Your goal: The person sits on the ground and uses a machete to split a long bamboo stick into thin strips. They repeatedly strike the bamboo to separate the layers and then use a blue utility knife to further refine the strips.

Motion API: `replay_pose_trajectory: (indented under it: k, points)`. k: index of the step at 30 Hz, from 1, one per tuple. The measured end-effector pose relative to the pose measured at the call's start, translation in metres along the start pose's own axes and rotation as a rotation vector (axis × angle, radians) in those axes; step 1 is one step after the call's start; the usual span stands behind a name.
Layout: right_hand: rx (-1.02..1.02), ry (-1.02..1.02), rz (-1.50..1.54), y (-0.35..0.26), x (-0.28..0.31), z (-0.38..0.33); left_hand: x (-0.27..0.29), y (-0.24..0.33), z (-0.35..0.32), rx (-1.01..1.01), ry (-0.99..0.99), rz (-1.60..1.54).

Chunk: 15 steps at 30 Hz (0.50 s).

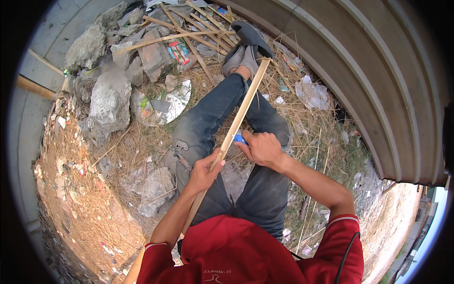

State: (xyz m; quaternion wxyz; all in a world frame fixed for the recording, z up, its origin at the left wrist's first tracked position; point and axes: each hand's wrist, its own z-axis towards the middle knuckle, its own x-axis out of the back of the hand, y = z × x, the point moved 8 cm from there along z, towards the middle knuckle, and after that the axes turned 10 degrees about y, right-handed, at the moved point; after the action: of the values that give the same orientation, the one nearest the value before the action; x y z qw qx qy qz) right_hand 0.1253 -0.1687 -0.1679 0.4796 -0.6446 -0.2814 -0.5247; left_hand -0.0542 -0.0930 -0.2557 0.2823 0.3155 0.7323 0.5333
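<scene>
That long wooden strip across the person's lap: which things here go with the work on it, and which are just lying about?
In use:
- wooden strip, gripped by the left hand
- blue-handled tool, in the right hand, held against the strip

Lying about:
- broken concrete chunks
- loose sticks
- scraps of litter
- dry straw
</scene>
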Motion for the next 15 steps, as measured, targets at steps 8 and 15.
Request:
replay_pose_trajectory:
  k: [8,15]
  points:
    - [-0.162,0.216,-0.129,0.110,0.049,0.052,0.005,-0.012,-0.018,-0.036,-0.034,0.114]
    - [-0.727,0.780,-0.245,0.381,0.184,0.020,0.011,-0.008,-0.042,-0.291,-0.177,0.120]
